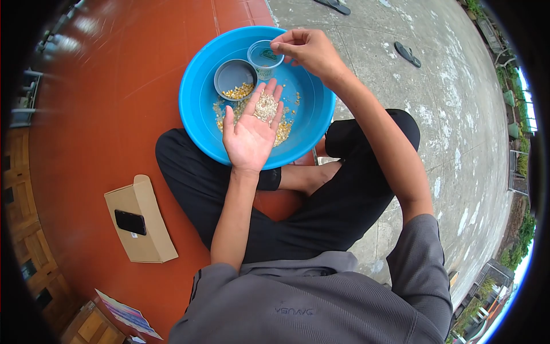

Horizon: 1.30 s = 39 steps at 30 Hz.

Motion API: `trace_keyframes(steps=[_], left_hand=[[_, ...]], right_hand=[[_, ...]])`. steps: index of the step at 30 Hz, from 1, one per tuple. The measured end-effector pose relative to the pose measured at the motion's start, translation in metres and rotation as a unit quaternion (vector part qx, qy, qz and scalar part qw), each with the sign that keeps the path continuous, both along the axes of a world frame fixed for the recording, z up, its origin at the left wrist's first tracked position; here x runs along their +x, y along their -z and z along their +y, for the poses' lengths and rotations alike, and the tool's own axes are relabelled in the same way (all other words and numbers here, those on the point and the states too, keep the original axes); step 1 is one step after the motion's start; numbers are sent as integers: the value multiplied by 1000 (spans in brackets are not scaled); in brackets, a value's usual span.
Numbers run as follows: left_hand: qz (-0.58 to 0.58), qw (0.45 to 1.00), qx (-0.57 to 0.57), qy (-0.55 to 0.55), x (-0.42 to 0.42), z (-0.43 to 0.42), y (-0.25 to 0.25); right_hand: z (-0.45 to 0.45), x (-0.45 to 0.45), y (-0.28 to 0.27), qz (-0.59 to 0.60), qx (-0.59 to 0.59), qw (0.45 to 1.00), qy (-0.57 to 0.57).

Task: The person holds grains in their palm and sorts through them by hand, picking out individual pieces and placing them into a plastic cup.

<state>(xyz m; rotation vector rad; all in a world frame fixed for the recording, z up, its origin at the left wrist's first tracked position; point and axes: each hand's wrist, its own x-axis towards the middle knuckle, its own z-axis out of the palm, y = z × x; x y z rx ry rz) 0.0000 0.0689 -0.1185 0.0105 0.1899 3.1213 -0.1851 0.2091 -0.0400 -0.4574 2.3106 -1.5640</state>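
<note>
Blue basin (188,112) before me: above it my left grip (250,137) lies palm up, fingers apart, bearing pale grains (265,108). My right grip (309,54) curls by the clear cup (261,67); whether clamped on anything, I cannot tell. Yellow kernels (239,91) sit in the grey bowl (234,71) inside

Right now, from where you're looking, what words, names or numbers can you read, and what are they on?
None clearly.
Shirt: upside-down letters, too blurred to be sure.
Cup: green print, too small.
White tag on the box: too small.
Colourful sheet: nothing readable.
</note>
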Motion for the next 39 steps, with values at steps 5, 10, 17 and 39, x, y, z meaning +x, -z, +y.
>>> trace_keyframes(steps=[5, 10, 17, 39], left_hand=[[-29, 999, 19, -10, 0, 1, 0], [-3, 999, 53, 5, 1, -3, 17], [-36, 999, 18, -10, 2, -2, 14], [-27, 999, 26, -6, 1, -4, 20]], right_hand=[[-5, 39, -15, 54, 34, 985, -162], [-6, 62, -10, 272, 135, 911, -280], [-8, 71, -7, 315, 209, 871, -313], [-13, 74, -6, 294, 201, 887, -294]])
